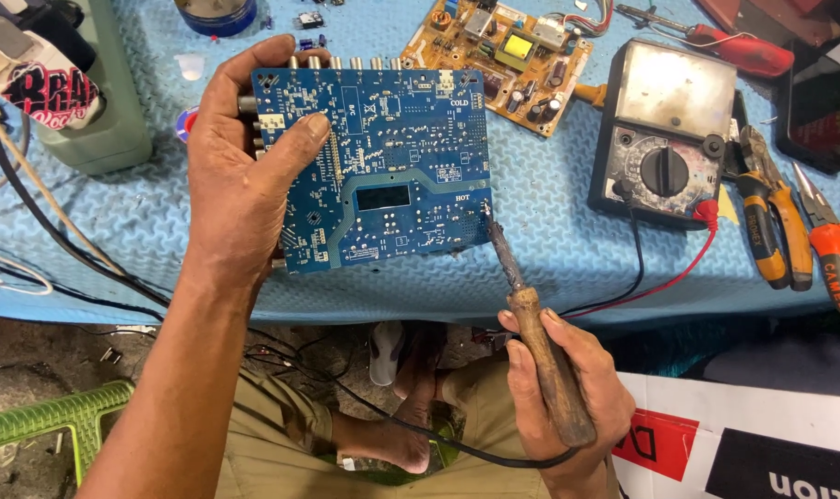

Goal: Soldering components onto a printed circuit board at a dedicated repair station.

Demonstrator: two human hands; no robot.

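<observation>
My left hand (244, 171) grips a blue circuit board (392, 166) by its left edge, thumb across its solder side, holding it tilted above the table's near edge. My right hand (554, 397) is closed around the worn wooden handle of a soldering iron (535, 333). The iron's dark tip touches the board near its lower right corner. A black cord runs from the handle's end down across my lap.
On the blue textured mat (549, 240) lie a tan circuit board (499, 51), an analog multimeter (665, 139) with red and black leads, orange-handled pliers (771, 217) and cutters (836, 249), a red screwdriver (734, 46) and a phone (813, 111). A green container (97, 111) stands far left.
</observation>
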